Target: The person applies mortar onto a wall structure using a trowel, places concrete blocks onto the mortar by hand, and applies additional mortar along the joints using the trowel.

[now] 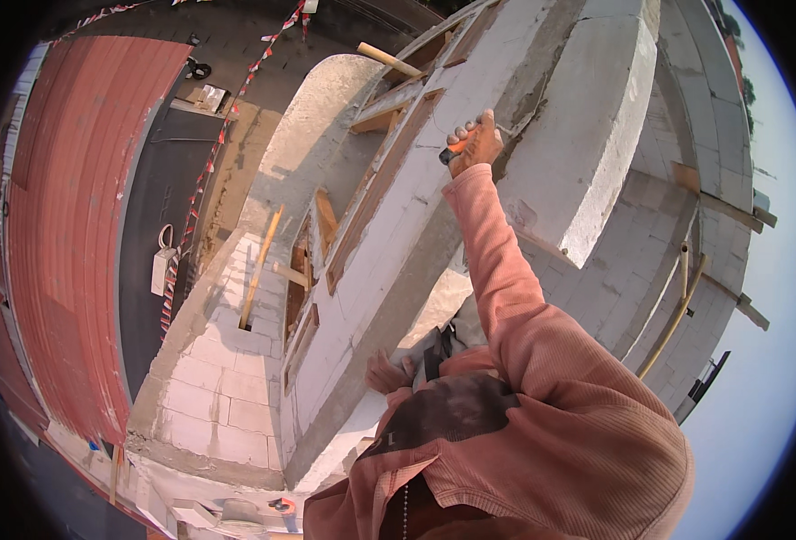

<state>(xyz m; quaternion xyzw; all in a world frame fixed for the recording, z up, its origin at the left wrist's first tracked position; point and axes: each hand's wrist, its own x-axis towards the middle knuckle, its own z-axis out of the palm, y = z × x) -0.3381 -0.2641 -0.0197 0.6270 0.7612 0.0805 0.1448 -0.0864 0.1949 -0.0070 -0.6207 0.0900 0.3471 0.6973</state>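
My right hand (479, 144) is stretched far forward, with its fingers wrapped round the orange-and-black handle (457, 147) of a hand tool. A thin metal part runs from the fist toward the seam beside a rough grey concrete slab (587, 117); its working end is too small to make out. My left hand (387, 372) lies low beside my body on the edge of the grey concrete beam (416, 279), fingers apart and holding nothing that shows. Between the beam and the window frames stands a white block wall (389, 211).
Wooden window frames (362, 216) line the wall. A bamboo pole (261, 270) rises from the block wall at left. Far below are a red metal roof (87, 207) and a string of pennants (202, 180). More bamboo (674, 315) leans against the blocks at right.
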